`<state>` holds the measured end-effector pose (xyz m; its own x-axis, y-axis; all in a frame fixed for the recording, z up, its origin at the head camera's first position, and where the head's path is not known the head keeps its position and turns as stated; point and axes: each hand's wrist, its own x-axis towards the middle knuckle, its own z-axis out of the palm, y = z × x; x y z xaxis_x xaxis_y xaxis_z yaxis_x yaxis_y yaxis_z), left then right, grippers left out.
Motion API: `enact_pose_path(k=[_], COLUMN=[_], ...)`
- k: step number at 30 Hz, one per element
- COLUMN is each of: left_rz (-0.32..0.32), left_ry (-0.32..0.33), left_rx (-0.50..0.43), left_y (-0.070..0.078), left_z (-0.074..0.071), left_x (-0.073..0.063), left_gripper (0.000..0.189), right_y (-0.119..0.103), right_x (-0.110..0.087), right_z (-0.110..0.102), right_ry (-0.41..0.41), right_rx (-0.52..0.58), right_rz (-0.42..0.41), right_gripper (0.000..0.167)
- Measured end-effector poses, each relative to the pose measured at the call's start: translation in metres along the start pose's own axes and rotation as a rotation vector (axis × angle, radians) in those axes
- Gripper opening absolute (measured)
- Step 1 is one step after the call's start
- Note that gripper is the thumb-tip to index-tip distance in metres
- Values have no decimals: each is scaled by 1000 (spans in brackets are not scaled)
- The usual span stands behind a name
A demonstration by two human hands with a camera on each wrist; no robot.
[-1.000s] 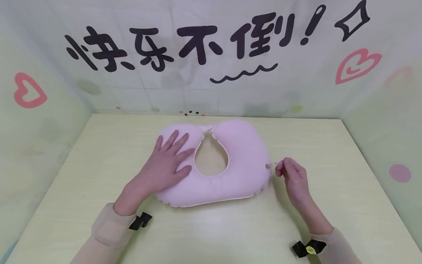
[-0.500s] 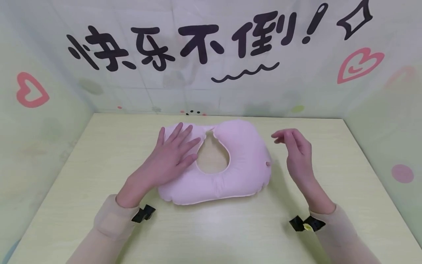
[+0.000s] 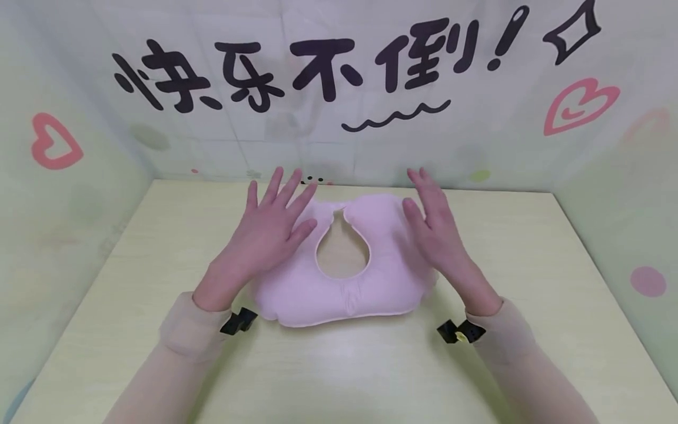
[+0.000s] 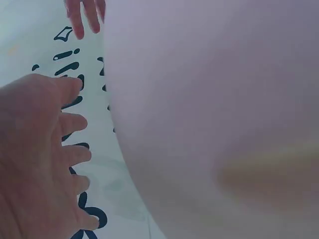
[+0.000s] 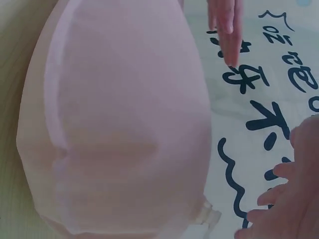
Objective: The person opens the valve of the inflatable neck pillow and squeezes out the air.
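Observation:
A puffed-up pink U-shaped neck pillow lies on the table, its two arms meeting at the far side around a teardrop-shaped hole. Over its left arm my left hand is held with fingers spread. In the left wrist view a gap separates the palm from the pillow's surface. My right hand hovers above the pillow's right arm, fingers straight and thumb apart. A small clear air valve sticks out of the pillow's side in the right wrist view. Neither hand holds anything.
The pale wood-grain table ends against a white printed backdrop at the back. Similar printed panels stand to the left and right. Each wrist carries a small black camera.
My right hand has let go by the valve, risen, and swung left over the pillow with its fingers straightened. The left hand has lifted and shifted slightly away from me. The pillow stays in place.

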<state>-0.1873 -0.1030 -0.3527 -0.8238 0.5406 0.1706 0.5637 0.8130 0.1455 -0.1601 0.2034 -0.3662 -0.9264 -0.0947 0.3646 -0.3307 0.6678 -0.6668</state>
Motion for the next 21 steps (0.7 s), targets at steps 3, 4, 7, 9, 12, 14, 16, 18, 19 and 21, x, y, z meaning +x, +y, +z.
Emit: enact_pose_path(k=[3, 4, 7, 9, 12, 14, 16, 18, 19, 21], left_rz=[-31, -42, -72, -90, -112, -124, -132, -137, -140, -143], left_ry=[17, 21, 17, -1, -36, -53, -65, -71, -75, -88], left_rx=[44, 53, 43, 22, -2, -11, -15, -21, -24, -30], left_y=[-1, -2, -5, -8, -11, -14, -16, -18, -18, -19], left_z=[5, 8, 14, 18, 23, 27, 30, 32, 34, 36], left_x=[6, 7, 13, 15, 20, 22, 23, 24, 24, 25], left_gripper=[64, 64, 67, 69, 70, 70, 70, 69, 69, 70], right_y=[4, 5, 11, 14, 20, 22, 23, 22, 22, 20], right_x=[7, 8, 11, 11, 12, 14, 17, 19, 20, 22], right_z=[9, 12, 18, 22, 25, 27, 29, 31, 32, 34], right_ry=[-91, -125, -199, -217, -222, -220, -223, -227, -229, -246], right_rx=[-294, -384, -568, -621, -643, -640, -638, -642, -641, -633], right_rz=[-25, -28, -31, -34, -37, -42, -47, -52, -55, -50], right_gripper=[68, 72, 78, 78, 76, 73, 71, 70, 70, 72])
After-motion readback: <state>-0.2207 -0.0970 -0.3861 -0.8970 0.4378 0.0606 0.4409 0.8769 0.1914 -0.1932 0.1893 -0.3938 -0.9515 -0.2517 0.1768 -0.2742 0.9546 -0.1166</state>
